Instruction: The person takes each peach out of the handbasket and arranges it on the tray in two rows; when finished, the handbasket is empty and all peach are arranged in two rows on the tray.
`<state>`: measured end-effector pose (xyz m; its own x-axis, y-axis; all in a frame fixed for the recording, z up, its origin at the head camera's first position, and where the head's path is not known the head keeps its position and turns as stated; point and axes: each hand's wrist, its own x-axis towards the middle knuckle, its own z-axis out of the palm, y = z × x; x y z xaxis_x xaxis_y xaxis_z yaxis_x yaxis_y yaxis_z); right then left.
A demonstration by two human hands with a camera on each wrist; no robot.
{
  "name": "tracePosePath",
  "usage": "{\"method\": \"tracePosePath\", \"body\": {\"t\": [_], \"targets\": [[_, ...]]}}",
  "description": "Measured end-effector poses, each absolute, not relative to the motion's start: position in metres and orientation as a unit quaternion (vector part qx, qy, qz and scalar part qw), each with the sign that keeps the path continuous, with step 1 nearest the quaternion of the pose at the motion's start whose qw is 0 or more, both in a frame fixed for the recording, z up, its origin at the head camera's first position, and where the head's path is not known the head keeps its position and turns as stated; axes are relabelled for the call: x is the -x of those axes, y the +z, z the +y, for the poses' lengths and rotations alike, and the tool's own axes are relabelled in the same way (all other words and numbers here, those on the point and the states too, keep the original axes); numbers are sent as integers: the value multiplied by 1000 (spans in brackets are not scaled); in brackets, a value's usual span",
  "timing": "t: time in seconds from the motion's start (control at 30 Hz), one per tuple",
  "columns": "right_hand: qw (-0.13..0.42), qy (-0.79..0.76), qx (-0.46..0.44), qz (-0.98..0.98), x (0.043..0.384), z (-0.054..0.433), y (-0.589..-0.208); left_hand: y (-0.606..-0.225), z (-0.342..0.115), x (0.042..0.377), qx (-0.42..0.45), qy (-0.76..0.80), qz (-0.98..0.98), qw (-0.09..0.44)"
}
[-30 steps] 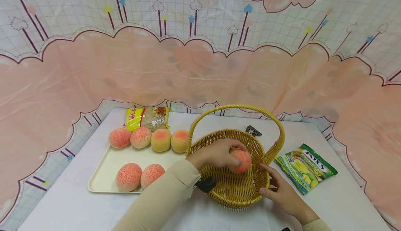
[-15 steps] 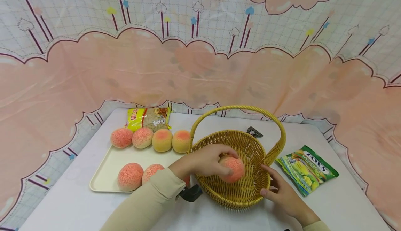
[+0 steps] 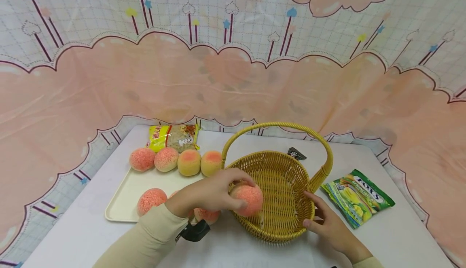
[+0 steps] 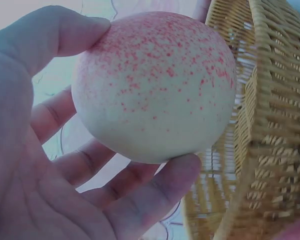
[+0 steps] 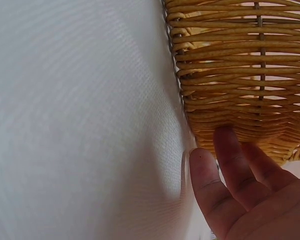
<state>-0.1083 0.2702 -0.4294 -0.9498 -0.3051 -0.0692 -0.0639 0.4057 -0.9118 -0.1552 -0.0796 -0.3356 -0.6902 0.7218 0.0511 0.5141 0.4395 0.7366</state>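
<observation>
My left hand point(image 3: 225, 189) holds a pink-speckled peach point(image 3: 248, 200) over the left rim of a yellow wicker basket point(image 3: 276, 203) with a tall arched handle. In the left wrist view, thumb and fingers curl round the pale side of the peach point(image 4: 155, 95), with the basket wall just to its right. My right hand point(image 3: 329, 223) touches the basket's right side, thumb and forefinger at the rim. The right wrist view shows its nearly straight fingertips point(image 5: 225, 137) against the woven outer wall. Nothing lies on the basket's visible floor.
Left of the basket is a cream tray point(image 3: 123, 197). Two pink peaches point(image 3: 142, 159) and two yellow ones point(image 3: 189, 163) line its back; more pink peaches point(image 3: 152, 201) sit in front, partly behind the left arm. A yellow pasta bag point(image 3: 172, 136), small black packet point(image 3: 296, 153) and green Fox's bag point(image 3: 358, 197) surround these.
My left hand has carried the peach leftward from inside the basket to its left rim, uncovering the basket's floor. The right hand has stayed at the basket's right side.
</observation>
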Motion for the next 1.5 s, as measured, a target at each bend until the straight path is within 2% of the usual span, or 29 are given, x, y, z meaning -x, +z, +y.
{"method": "tracePosePath", "body": {"t": [0.43, 1.03, 1.5], "targets": [[115, -531, 109, 833, 108, 271, -429, -329, -130, 146, -347, 424, 830, 101], [115, -527, 108, 835, 108, 270, -427, -326, -207, 131, -244, 437, 866, 26], [117, -521, 104, 839, 109, 271, -429, -332, -249, 127, -166, 415, 894, -11]]}}
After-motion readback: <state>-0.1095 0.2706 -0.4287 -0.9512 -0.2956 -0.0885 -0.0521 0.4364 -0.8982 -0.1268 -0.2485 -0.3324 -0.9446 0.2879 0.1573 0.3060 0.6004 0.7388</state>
